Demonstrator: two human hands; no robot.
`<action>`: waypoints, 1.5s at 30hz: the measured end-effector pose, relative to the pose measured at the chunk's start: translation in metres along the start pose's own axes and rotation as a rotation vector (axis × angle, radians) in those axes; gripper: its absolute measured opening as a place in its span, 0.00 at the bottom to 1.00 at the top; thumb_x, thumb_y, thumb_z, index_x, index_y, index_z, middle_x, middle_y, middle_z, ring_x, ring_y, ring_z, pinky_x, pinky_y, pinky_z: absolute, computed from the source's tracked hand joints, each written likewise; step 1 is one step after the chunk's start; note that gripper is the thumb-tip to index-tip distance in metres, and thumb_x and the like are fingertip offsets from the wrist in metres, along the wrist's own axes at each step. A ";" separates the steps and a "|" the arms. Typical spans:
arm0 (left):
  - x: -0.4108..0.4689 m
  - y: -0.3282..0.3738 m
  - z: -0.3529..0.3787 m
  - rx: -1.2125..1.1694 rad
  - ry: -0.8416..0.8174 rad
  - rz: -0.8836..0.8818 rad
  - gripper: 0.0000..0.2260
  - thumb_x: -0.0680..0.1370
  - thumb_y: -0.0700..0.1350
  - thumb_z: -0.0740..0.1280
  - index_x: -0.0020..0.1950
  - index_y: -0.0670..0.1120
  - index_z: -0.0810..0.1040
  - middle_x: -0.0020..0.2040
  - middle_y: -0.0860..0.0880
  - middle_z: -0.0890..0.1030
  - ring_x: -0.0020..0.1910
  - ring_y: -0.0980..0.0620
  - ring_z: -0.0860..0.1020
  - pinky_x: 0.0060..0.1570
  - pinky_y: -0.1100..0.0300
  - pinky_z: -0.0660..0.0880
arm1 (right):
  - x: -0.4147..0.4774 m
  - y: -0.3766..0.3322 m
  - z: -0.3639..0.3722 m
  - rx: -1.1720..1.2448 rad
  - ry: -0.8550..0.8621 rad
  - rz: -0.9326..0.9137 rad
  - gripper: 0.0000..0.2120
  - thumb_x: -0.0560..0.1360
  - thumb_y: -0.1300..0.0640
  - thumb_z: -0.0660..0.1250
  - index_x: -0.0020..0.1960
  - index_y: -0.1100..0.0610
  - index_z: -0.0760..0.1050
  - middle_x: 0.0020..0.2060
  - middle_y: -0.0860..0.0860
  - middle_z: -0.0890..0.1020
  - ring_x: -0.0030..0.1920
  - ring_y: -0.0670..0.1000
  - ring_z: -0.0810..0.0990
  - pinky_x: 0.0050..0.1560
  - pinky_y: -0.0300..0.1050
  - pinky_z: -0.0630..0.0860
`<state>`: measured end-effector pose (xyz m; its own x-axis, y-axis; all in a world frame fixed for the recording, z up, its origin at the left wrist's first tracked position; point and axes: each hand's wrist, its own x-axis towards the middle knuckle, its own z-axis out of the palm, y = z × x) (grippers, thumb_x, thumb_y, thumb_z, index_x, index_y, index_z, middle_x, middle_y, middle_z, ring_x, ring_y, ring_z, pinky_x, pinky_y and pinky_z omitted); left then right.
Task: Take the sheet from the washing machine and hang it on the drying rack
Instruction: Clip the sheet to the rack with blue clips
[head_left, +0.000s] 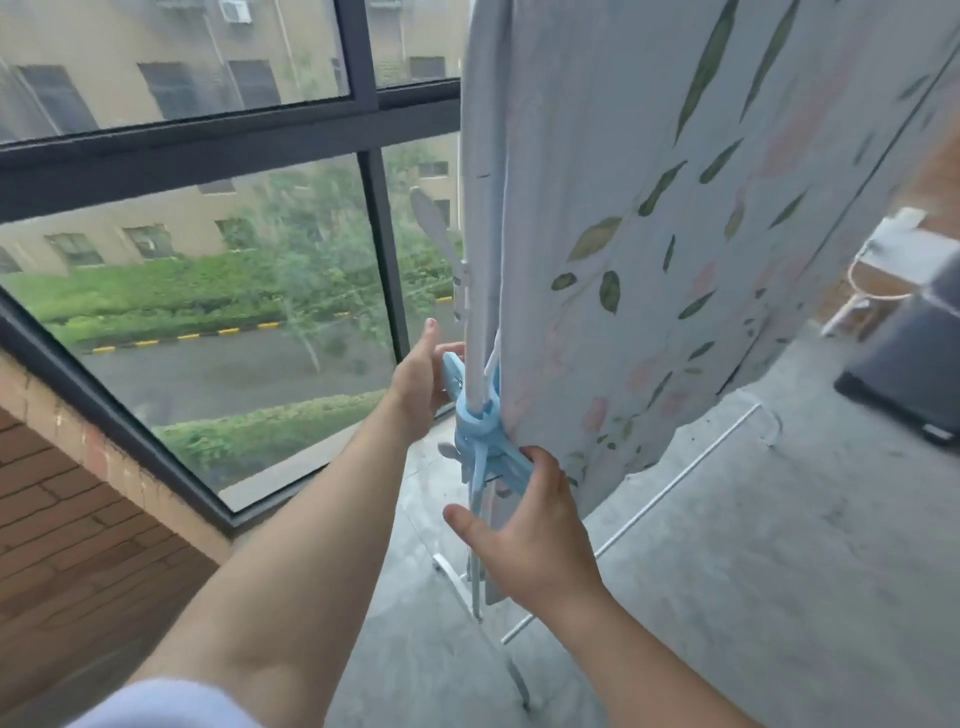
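The left hand (418, 376) grips a blue clamp (451, 373) against the drying rack upright (475, 364), probably to steady it for pinning. The right hand (537, 525) reaches a second blue clamp (501, 460) at the sheet's edge with its thumb spread. Whether its fingers close on the clamp cannot be told. The floral sheet (649, 234) already hangs over the rack, just right of the upright.

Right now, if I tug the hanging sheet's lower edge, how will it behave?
The sheet hangs in soft folds, so probably floppy, swinging rather than resisting. It is large, so likely hefty if damp. The blue clip on the rack pole may hold that edge.
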<state>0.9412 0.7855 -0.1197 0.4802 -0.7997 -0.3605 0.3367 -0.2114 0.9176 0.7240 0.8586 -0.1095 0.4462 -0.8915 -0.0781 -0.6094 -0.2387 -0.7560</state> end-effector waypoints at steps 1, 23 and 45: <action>0.005 0.000 0.000 -0.009 -0.025 -0.006 0.35 0.79 0.69 0.54 0.56 0.40 0.83 0.49 0.40 0.84 0.48 0.43 0.82 0.52 0.53 0.76 | -0.001 0.000 0.002 -0.022 0.012 0.007 0.45 0.67 0.32 0.73 0.74 0.50 0.57 0.66 0.46 0.69 0.66 0.49 0.70 0.64 0.44 0.71; 0.007 0.006 -0.008 -0.075 -0.077 -0.044 0.14 0.74 0.50 0.67 0.37 0.40 0.80 0.37 0.42 0.78 0.33 0.44 0.76 0.41 0.54 0.73 | -0.006 -0.009 0.001 -0.063 0.097 0.114 0.42 0.70 0.34 0.73 0.74 0.52 0.60 0.65 0.48 0.73 0.64 0.51 0.74 0.60 0.43 0.74; -0.006 -0.003 -0.020 -0.162 0.085 -0.098 0.11 0.72 0.50 0.72 0.46 0.45 0.75 0.33 0.50 0.70 0.31 0.50 0.71 0.36 0.55 0.70 | -0.004 -0.005 -0.009 -0.065 0.116 0.051 0.26 0.73 0.39 0.72 0.64 0.52 0.72 0.50 0.48 0.82 0.51 0.52 0.80 0.50 0.45 0.77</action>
<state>0.9541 0.8021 -0.1235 0.5030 -0.7278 -0.4662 0.5076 -0.1878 0.8408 0.7188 0.8600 -0.0995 0.3370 -0.9408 -0.0369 -0.6720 -0.2129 -0.7092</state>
